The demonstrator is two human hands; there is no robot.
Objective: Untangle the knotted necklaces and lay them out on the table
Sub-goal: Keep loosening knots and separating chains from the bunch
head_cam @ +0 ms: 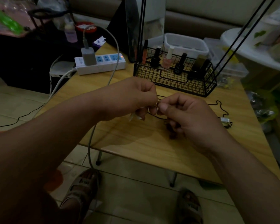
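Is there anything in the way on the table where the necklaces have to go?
Nothing visible is. The left hand and right hand pinch the necklace cord above the table, with bare wood beneath. The wire basket stands farther back; a grey cable runs along the left edge.

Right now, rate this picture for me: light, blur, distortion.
Head view: dim and underexposed, and the forearms sink into shadow. Head view: the left hand and right hand are sharp enough, but the necklace cord they pinch barely shows between them. Head view: top-left corner blurred, wide-angle bending at the edges, soft sheen on the table.
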